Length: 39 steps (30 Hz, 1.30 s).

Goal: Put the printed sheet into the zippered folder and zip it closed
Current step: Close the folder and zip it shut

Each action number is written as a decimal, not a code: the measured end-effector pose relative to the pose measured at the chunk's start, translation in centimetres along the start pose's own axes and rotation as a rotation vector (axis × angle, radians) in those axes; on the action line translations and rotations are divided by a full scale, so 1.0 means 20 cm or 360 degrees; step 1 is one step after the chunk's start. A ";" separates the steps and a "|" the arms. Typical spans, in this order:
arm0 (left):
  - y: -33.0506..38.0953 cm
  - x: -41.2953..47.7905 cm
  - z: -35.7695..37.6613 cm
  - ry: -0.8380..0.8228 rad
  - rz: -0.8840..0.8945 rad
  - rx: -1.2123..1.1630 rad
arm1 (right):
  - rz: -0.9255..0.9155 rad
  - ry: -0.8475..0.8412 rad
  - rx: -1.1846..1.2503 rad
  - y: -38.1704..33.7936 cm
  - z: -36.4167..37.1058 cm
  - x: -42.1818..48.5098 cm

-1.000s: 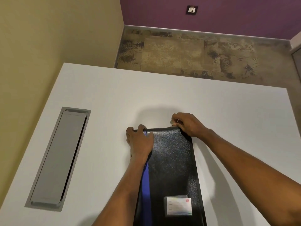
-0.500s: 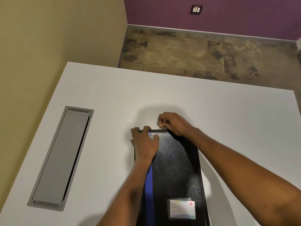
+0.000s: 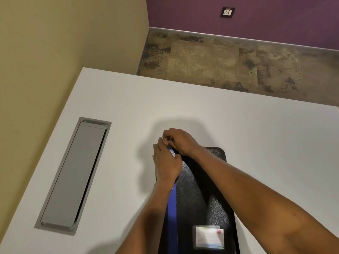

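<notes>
A black zippered folder (image 3: 198, 195) with a blue stripe and a clear card pocket (image 3: 209, 237) lies lengthwise on the white table (image 3: 256, 140). My left hand (image 3: 166, 162) lies flat over the folder's far left corner, fingers straight. My right hand (image 3: 178, 141) sits at that same far left corner, fingertips pinching the small zip pull there. The two hands touch. The printed sheet is not visible.
A grey recessed cable hatch (image 3: 73, 176) is set into the table at the left. A yellow wall runs along the left side. Beyond the far table edge lie patterned carpet (image 3: 229, 61) and a purple wall with a socket (image 3: 227, 12).
My right hand has slid the zip pull leftward along the folder's far edge, from the right corner to the left corner beside my left hand. My left hand stayed on its corner.
</notes>
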State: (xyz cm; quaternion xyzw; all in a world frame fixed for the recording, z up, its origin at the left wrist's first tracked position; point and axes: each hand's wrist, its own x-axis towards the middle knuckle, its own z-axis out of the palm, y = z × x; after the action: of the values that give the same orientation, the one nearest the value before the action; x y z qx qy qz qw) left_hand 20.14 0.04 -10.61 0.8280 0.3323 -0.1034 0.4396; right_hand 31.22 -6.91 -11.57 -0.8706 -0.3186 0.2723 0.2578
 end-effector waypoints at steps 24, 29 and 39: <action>-0.31 -0.65 -0.12 0.0065 0.0237 0.0127 | 0.0928 0.0777 0.0311 -0.14 0.22 -1.23; -0.43 -0.84 -0.14 -0.0066 0.0133 0.0263 | 0.1085 0.0695 0.0309 -0.19 0.39 -1.52; -0.57 -0.93 -0.13 0.0033 -0.0081 0.0036 | 0.1254 0.0579 0.0532 -0.12 0.50 -1.67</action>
State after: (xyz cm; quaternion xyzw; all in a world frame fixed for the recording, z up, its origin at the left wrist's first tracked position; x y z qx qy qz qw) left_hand -1.58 -2.03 -7.92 0.8253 0.3566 -0.1096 0.4240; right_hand 2.26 -25.75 -6.99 -0.9054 0.1351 0.2400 0.3230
